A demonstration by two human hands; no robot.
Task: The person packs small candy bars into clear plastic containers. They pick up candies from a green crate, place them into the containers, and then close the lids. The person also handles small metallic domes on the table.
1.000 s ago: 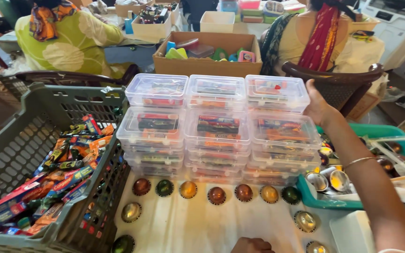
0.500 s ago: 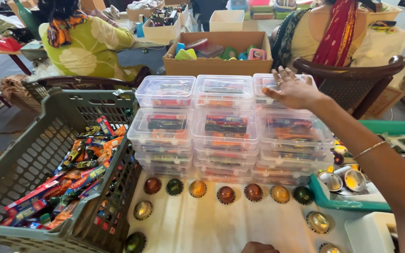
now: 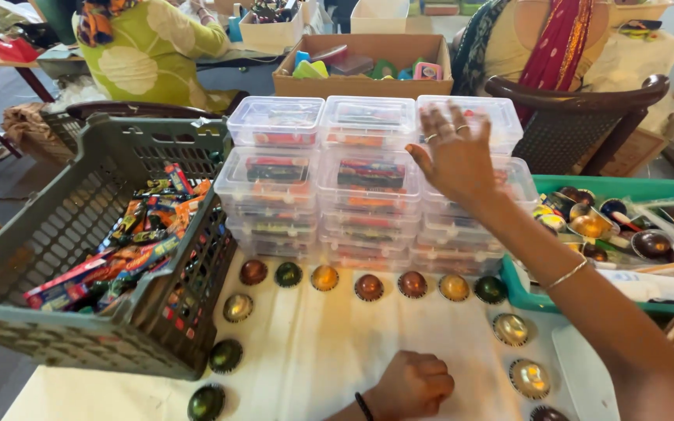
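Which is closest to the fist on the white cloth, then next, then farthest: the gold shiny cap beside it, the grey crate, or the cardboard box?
From the left hand:
1. Gold cap, just right.
2. Grey crate, left side.
3. Cardboard box, far behind the clear tubs.

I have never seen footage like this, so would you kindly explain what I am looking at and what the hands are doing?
There is no machine here: a camera worn on a person's head looks down at their own two bare hands. The right hand is raised, fingers spread, in front of stacked clear plastic boxes, holding nothing. The left hand rests as a fist on the white cloth. Shiny round capsules lie in a row on it. A grey crate of packets stands at the left, a teal tray at the right. Other people sit behind.
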